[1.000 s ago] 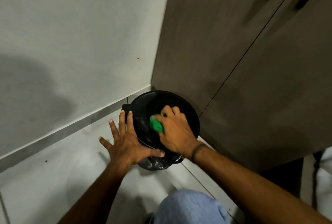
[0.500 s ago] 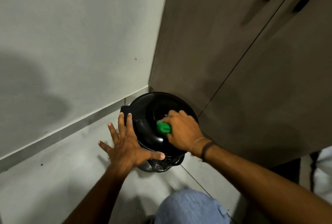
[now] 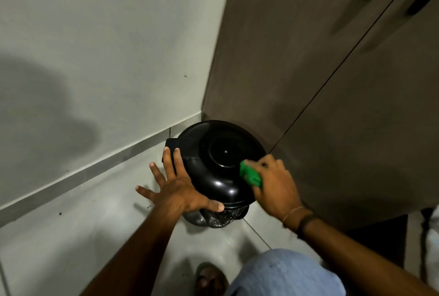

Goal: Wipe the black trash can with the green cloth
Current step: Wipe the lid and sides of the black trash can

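Glossy smooth black plastic on the trash can lid (image 3: 221, 153); soft green cloth (image 3: 250, 175); crinkled shiny bin liner (image 3: 213, 218); matt wood-grain cabinet doors (image 3: 332, 82); smooth floor tiles (image 3: 71, 236).

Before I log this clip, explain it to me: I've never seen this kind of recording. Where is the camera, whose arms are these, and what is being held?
There is no machine here. A person wears one wide-angle camera on the head, looking down at their own bare arms. On the pale tiled floor, in a corner between a light wall and brown cabinet doors, stands a round glossy black plastic trash can with its lid shut and a dark bag showing beneath. The left hand lies spread open against the can's near left side. The right hand grips a small bright green cloth, pressing it on the lid's right edge. The blue fabric at the bottom is probably the person's knee.
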### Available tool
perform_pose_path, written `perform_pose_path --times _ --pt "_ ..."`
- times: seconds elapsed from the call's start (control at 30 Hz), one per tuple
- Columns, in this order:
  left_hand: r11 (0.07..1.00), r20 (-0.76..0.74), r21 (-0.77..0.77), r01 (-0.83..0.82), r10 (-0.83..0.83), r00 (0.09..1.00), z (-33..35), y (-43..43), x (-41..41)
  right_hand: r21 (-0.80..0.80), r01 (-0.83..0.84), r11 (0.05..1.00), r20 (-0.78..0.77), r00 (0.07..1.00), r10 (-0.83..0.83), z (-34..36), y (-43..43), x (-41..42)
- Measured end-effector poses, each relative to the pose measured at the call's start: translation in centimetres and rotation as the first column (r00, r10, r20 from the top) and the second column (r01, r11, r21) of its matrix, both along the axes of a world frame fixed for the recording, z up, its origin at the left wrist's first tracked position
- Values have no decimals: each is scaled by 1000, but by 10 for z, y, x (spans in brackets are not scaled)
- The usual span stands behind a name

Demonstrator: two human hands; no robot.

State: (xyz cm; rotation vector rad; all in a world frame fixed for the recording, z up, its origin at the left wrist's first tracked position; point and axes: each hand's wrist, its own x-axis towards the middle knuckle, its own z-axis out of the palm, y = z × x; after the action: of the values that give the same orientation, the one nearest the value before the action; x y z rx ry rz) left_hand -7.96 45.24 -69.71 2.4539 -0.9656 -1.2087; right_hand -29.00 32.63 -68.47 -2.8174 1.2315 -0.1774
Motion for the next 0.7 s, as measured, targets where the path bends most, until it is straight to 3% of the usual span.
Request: perform_pose_path --times 0.1,0.2,0.4,0.57,0.63,0.7 --pt "1000 -3 -19 9 -9 1000 1 2 -1 55 176 983 55 982 -179 -2 -55 20" --pt "998 22 -52 22 -20 1000 -5 3 -2 213 150 965 206 959 -195 1 -91 77" --pt "1000 75 -7 16 -16 997 -16 -3 -3 24 -181 983 155 972 176 -15 -57 164" --pt "998 157 52 19 -27 987 -18 -2 -6 231 -519 823 162 855 493 -12 20 80" --pt "999 161 42 9 -15 987 -8 -1 -7 371 -509 777 183 860 477 0 26 27" --pt "999 133 43 6 -12 991 16 0 -11 570 -366 736 221 931 292 24 25 -14"
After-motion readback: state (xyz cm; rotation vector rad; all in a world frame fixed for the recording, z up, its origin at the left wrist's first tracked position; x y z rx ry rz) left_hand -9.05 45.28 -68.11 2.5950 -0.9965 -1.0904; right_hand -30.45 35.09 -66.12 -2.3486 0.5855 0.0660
